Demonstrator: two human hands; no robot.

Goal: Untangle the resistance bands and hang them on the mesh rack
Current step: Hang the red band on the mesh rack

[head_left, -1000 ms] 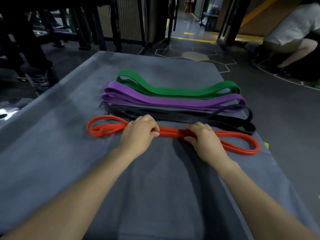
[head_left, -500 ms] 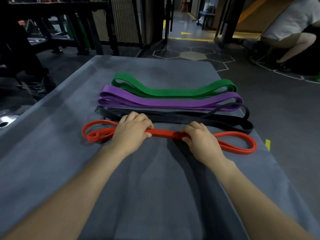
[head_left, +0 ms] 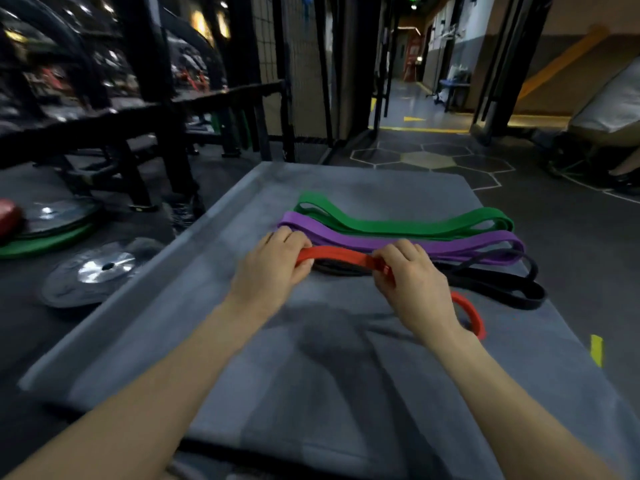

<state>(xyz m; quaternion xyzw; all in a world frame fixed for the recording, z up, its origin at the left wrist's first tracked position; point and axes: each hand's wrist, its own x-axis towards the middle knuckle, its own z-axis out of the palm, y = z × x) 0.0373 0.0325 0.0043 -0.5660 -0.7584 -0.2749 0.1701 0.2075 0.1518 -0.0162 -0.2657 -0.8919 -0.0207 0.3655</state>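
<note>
while the red band (head_left: 337,255) hangs taut between both hands just above the bench (head_left: 214,323), left hand (head_left: 273,268) & right hand (head_left: 412,282) each have fingers curled round it, prob to carry it off to the mesh rack (head_left: 273,36) w/o re-tangling. its free loop droops behind the right wrist. black band (head_left: 498,282), purple band (head_left: 398,242), green band (head_left: 398,225) lie sorted side by side beyond.

Four bands (head_left: 398,233) side by side on a mat (head_left: 311,375), nearest band (head_left: 337,256) held between both hands, plates (head_left: 93,271) on floor left of mat
</note>
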